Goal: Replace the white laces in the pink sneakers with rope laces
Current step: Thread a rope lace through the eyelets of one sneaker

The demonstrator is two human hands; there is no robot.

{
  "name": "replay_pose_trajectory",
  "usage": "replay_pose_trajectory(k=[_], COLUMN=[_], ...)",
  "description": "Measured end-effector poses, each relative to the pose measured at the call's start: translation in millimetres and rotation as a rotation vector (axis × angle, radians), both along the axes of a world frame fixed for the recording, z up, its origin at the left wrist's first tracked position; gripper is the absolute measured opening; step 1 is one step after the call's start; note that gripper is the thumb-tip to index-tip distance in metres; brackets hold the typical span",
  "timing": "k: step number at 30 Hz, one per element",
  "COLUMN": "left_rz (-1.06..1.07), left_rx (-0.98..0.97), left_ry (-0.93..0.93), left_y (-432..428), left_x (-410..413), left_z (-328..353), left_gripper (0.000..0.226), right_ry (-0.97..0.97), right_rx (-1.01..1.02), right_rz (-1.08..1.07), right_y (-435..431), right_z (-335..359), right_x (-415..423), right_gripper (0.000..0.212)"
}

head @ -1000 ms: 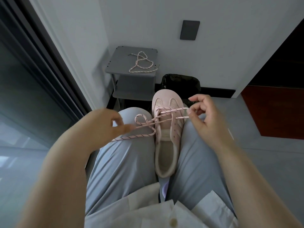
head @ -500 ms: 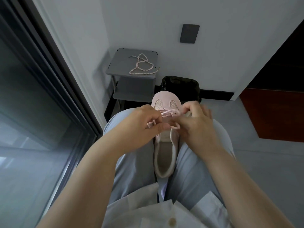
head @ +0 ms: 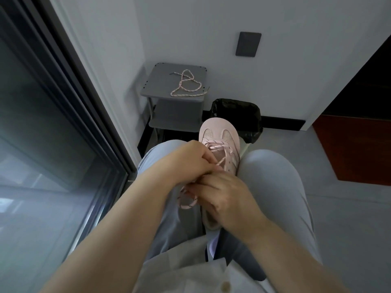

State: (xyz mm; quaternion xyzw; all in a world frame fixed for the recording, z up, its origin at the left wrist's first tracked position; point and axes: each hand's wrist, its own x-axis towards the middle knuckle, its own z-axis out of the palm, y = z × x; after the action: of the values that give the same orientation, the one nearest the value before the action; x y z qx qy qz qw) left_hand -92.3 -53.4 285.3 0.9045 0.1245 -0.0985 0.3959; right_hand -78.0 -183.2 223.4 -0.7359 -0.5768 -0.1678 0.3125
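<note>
Left hand: fingers curled, pinching the rope lace right at the eyelet rows, on the left side of the shoe's tongue.
Right hand: clenched on the same lace, just behind the left hand and touching it. It sits over the shoe opening, knuckles up.
Lace slack: a loop sticks out of the right hand's fingers on the left side and hangs over the left thigh. Free ends can't be made out.
Lacing: pink rope with dark flecks, crossed through the front eyelets. Rows nearer the ankle are hidden by both hands.
Pink sneaker: on the lap, wedged between the two thighs, toe pointing away, sole down. The heel rim shows just below the right hand.
Spare rope lace: same pink rope, loose tangle on the top shelf of the grey stand. It lies toward the front edge, one end reaching close to the front right corner.
Stand: in the room corner ahead, with a lower shelf under it.
Bin: black liner, just right of the stand, against the wall, behind the shoe's toe.
Wall plate: dark, on the wall above the bin.
Glass door: dark frame, runs down the left side.
Clothing: grey trousers, pale shirt at the bottom edge.
</note>
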Motion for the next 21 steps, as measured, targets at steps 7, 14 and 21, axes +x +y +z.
replay_pose_trajectory(k=[7, 14, 21], left_rz=[-0.047, -0.041, 0.084], left_rx=[0.137, 0.292, 0.425], left_ry=[-0.055, -0.192, -0.169], left_y=[19, 17, 24], left_x=[-10, -13, 13], left_z=[-12, -10, -23], left_gripper=[0.006, 0.009, 0.019], right_ry=[0.296, 0.511, 0.412], right_rx=[0.087, 0.141, -0.177], right_rz=[-0.290, -0.520, -0.379], right_y=[-19, -22, -9], right_z=[8, 10, -3], right_x=[17, 30, 29], right_gripper=[0.016, 0.014, 0.024])
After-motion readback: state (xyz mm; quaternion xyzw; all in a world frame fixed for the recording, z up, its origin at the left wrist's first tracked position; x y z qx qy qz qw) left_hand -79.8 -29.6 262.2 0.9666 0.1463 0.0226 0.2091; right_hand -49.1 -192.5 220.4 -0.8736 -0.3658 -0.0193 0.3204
